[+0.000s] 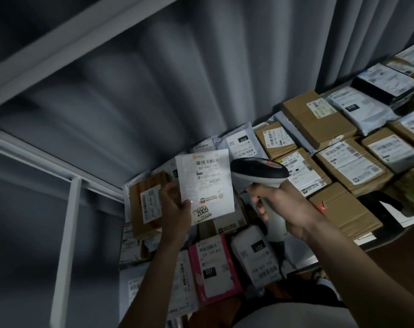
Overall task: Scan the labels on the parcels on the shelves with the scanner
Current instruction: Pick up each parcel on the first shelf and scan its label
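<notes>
Left hand [175,204] pinches white parcel [204,185] up off shelf pile, label facing cam, right hand [286,204] grips scanner [260,172] just beside it — prob. best hold parcel flat & aim at top barcode.

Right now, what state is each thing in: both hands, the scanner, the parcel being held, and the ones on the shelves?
Left hand: pinches the white parcel's lower left edge.
White parcel: lifted off the shelf, label facing the camera.
Right hand: grips the scanner handle.
Scanner: raised, head pointing left at the white parcel.
Cardboard boxes: lying flat, labels up.
Pink parcel: lying on the lower shelf, label up.
</notes>
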